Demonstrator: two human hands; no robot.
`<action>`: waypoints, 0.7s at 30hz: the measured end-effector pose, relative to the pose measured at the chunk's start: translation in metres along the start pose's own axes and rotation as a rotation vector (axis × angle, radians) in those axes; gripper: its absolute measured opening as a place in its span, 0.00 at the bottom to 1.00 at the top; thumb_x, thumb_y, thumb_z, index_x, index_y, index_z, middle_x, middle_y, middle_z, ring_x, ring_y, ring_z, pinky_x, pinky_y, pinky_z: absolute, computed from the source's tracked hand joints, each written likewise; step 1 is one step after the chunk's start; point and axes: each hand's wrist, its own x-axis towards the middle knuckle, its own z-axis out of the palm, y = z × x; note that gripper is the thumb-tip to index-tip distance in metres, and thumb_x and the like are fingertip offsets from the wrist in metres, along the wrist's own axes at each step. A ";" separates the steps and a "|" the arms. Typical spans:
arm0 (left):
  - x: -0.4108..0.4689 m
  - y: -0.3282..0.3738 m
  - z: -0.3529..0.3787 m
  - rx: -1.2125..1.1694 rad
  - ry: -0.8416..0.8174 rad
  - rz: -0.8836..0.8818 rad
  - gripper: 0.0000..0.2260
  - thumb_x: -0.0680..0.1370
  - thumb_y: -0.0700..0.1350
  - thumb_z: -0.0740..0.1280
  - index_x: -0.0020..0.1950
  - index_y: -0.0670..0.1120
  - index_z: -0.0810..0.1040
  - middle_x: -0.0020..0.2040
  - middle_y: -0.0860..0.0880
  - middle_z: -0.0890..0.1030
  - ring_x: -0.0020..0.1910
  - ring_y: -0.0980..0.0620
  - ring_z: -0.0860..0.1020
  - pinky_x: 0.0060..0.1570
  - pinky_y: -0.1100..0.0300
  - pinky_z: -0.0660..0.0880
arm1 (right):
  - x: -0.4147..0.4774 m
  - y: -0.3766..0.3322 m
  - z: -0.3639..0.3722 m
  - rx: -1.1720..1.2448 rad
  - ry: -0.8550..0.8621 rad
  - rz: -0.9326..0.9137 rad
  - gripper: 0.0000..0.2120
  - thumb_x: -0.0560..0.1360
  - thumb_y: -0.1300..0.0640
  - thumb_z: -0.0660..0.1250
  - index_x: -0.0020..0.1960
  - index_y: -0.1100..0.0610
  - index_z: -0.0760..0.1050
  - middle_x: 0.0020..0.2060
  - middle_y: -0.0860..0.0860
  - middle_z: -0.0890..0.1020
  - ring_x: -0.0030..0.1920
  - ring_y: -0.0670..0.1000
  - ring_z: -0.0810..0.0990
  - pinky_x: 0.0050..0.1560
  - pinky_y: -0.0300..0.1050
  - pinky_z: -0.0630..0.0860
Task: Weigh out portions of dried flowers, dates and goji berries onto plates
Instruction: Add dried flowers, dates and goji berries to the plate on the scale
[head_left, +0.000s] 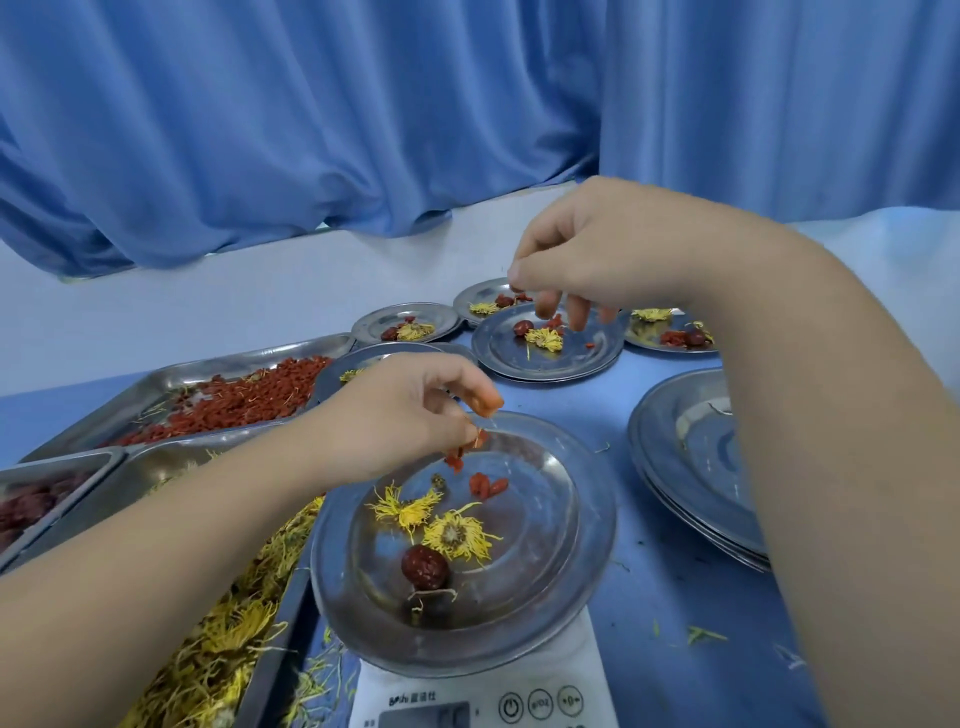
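Note:
A steel plate (561, 561) sits on a white digital scale (566, 670). It holds two yellow dried flowers (457, 535), one dark date (425, 566) and a few goji berries (488, 486). My left hand (400, 410) hovers over the plate's far left rim, pinching goji berries (467, 449) that hang from its fingertips. My right hand (587, 260) is raised above a filled plate (545, 343) farther back, thumb and fingers pinched together with something small and dark at the tips; I cannot tell what it is.
Steel trays at the left hold goji berries (234, 400), dried flowers (223, 623) and dates (26, 506). Several filled plates (410, 325) stand at the back. A stack of empty plates (691, 467) lies at the right. Blue curtains hang behind the table.

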 end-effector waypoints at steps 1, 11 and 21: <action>0.000 0.000 0.000 -0.002 0.026 0.014 0.10 0.74 0.35 0.71 0.50 0.48 0.81 0.34 0.60 0.81 0.32 0.58 0.80 0.36 0.69 0.75 | -0.003 -0.003 -0.003 -0.006 -0.022 0.007 0.07 0.73 0.51 0.65 0.42 0.53 0.80 0.35 0.47 0.85 0.32 0.47 0.83 0.33 0.42 0.79; -0.002 -0.002 0.009 -0.160 0.209 -0.008 0.09 0.72 0.43 0.74 0.43 0.58 0.82 0.31 0.59 0.73 0.28 0.60 0.74 0.30 0.68 0.73 | -0.051 -0.030 -0.006 -0.115 0.158 -0.189 0.06 0.73 0.48 0.65 0.41 0.47 0.80 0.29 0.40 0.79 0.31 0.36 0.75 0.34 0.33 0.70; -0.014 0.008 0.018 -0.782 0.175 -0.183 0.07 0.78 0.43 0.68 0.56 0.47 0.79 0.55 0.48 0.80 0.51 0.45 0.84 0.53 0.46 0.80 | -0.129 0.021 0.043 -0.176 0.117 -0.193 0.04 0.74 0.51 0.62 0.44 0.46 0.76 0.37 0.41 0.76 0.40 0.42 0.74 0.41 0.46 0.75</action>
